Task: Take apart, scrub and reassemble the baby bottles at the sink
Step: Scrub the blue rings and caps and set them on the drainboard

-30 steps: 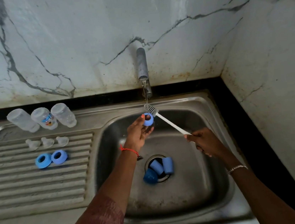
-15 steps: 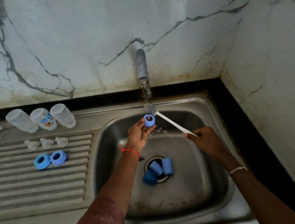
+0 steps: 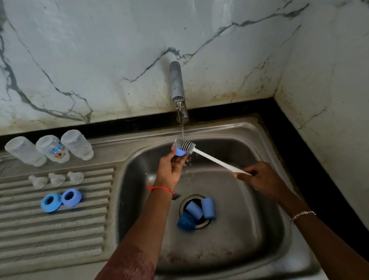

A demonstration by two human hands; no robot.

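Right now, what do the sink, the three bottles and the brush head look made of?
Sink: stainless steel, by its dull grey metallic sheen. Bottles: translucent, probably plastic; glass cannot be ruled out. Brush head: grey ribbed fins, likely silicone or soft rubber.

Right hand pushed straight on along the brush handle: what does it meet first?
Most likely the blue ring that the left hand holds: the brush, gripped by the right hand, already has its head against it under the tap. Depth is unclear.
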